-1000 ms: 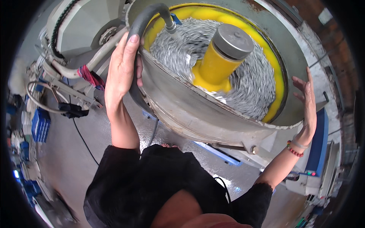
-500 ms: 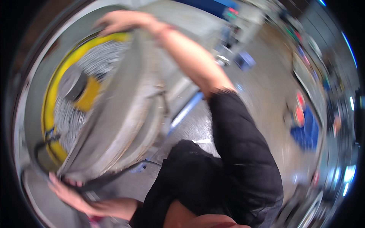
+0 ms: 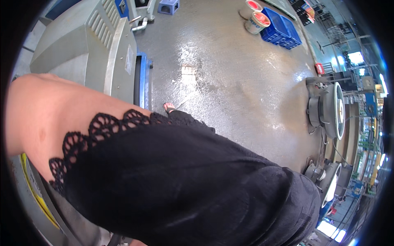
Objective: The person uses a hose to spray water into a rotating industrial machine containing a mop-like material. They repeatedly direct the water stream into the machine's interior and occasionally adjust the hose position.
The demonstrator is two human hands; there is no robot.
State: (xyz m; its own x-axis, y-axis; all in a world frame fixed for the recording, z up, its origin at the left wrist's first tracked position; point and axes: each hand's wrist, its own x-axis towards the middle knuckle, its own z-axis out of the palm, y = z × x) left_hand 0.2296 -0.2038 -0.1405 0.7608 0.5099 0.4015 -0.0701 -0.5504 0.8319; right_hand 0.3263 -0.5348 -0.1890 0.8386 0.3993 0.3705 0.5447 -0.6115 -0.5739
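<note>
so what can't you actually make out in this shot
- Both hands: out of the head view; only a bare upper arm and a black lace-edged sleeve show, so any grip is unknown.
- Yellow-rimmed machine: only a sliver at the lower left, hidden behind the arm and sleeve.
- Person's foot: just the toe peeks past the sleeve.
- Round machines at the right: bent and small near the fisheye rim, details unclear.

Black lace-trimmed sleeve over wet floor
</note>
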